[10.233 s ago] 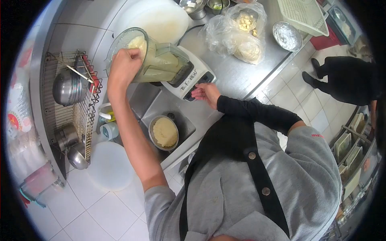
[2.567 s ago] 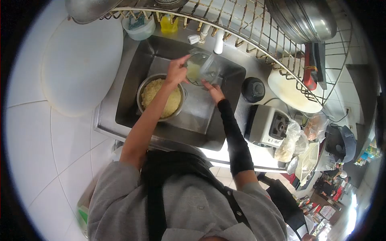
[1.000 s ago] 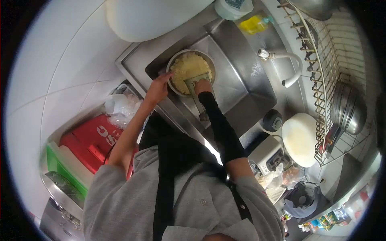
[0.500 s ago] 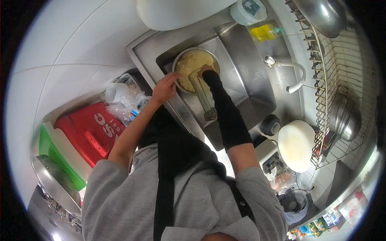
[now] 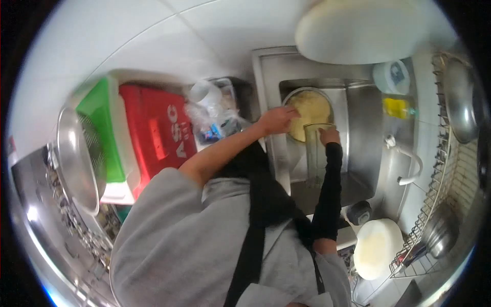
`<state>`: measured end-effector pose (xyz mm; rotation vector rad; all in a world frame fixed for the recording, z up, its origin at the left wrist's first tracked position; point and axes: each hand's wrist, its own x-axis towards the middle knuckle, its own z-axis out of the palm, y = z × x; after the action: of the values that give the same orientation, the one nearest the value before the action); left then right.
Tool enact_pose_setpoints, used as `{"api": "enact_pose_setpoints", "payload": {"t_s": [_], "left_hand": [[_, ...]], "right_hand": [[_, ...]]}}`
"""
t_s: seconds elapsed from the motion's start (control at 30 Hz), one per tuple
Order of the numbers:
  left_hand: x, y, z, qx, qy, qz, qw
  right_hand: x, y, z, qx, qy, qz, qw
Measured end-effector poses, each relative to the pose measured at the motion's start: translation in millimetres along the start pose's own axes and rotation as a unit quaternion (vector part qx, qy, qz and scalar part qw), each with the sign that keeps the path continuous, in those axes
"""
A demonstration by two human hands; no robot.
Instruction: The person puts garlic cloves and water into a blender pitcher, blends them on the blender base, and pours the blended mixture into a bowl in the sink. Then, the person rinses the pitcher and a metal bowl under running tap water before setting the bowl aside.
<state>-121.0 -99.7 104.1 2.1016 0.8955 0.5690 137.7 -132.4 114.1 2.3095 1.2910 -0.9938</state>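
Note:
A round metal bowl (image 5: 331,104) sits in the sink and holds a pale yellow, lumpy mass (image 5: 311,106). My left hand (image 5: 277,119) is at the bowl's left rim, with its fingers curled over the edge. My right hand (image 5: 330,136), below a black sleeve, is closed around the upper part of a clear blender jar (image 5: 316,158). The jar lies tilted, its mouth over the near right edge of the bowl and its base toward me. My right fingers are partly hidden by the jar.
The steel sink (image 5: 365,148) surrounds the bowl, with a white faucet (image 5: 409,159) at right. Yellow soap (image 5: 396,108) and a white tub (image 5: 391,78) stand behind. A wire rack (image 5: 434,189) holds metal bowls. At left are a red cooler (image 5: 156,133) and a metal colander (image 5: 76,158).
My view has swung, so the sink appears farther right. My right hand and the jar have drawn back from the bowl's middle toward its near right edge. My left hand stays at the rim.

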Motion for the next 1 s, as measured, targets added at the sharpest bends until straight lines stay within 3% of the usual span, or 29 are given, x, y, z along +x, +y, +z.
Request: {"api": "enact_pose_setpoints", "payload": {"t_s": [0.1,0.17,0.2,0.23,0.3,0.37,0.47,0.57,0.67,0.7,0.73,0.77,0.8,0.87,1.0], "left_hand": [[0.2,-19.0,25.8,0.004,-0.001,0.016,1.000],[-0.3,-12.8,13.7,0.023,0.066,0.079,0.994],[-3.4,-13.4,14.0,0.026,0.057,0.050,0.997],[-8.3,-7.7,24.8,0.017,0.041,0.024,0.999],[7.5,-17.5,12.4,0.044,0.035,0.025,0.998],[-1.5,-10.1,15.2,0.074,0.035,0.041,0.996],[0.7,-12.2,18.1,0.071,0.019,0.027,0.997],[1.7,-19.2,26.8,0.069,0.030,0.046,0.996],[-1.6,-40.3,37.7,0.065,0.067,0.135,0.986],[0.3,-35.9,31.3,0.164,-0.031,0.123,0.978],[-3.0,-10.7,13.9,0.033,-0.009,0.023,0.999],[-2.5,-3.5,11.8,0.053,-0.010,0.016,0.998],[-0.7,-15.3,20.1,0.026,0.037,0.062,0.997],[5.0,4.5,7.4,-0.008,0.016,0.028,0.999],[4.3,0.3,13.9,-0.089,0.038,0.012,0.995]], "right_hand": [[35.9,35.5,35.3,-0.021,-0.040,-0.018,0.999],[80.0,75.9,87.0,-0.024,0.046,-0.059,0.997],[95.1,94.2,106.4,-0.015,0.087,-0.077,0.993],[76.8,97.1,106.3,-0.034,0.003,-0.081,0.996],[66.7,76.2,82.3,0.004,-0.039,-0.033,0.999],[11.3,54.7,77.9,0.089,0.042,0.050,0.994],[-46.3,46.1,56.3,0.194,0.016,0.068,0.978],[-24.4,126.4,115.0,0.383,-0.058,0.079,0.919],[-79.6,158.6,155.1,0.643,-0.046,0.044,0.763],[-98.6,161.2,165.0,0.702,-0.035,0.019,0.711],[-113.9,160.1,171.7,0.723,-0.024,0.026,0.690],[-143.9,140.0,143.4,0.703,-0.046,0.104,0.702],[-149.4,127.5,140.5,0.686,0.001,0.174,0.706],[-116.8,152.1,178.4,0.682,0.026,0.187,0.707],[-91.6,149.0,208.3,0.726,0.004,0.248,0.641]]}}
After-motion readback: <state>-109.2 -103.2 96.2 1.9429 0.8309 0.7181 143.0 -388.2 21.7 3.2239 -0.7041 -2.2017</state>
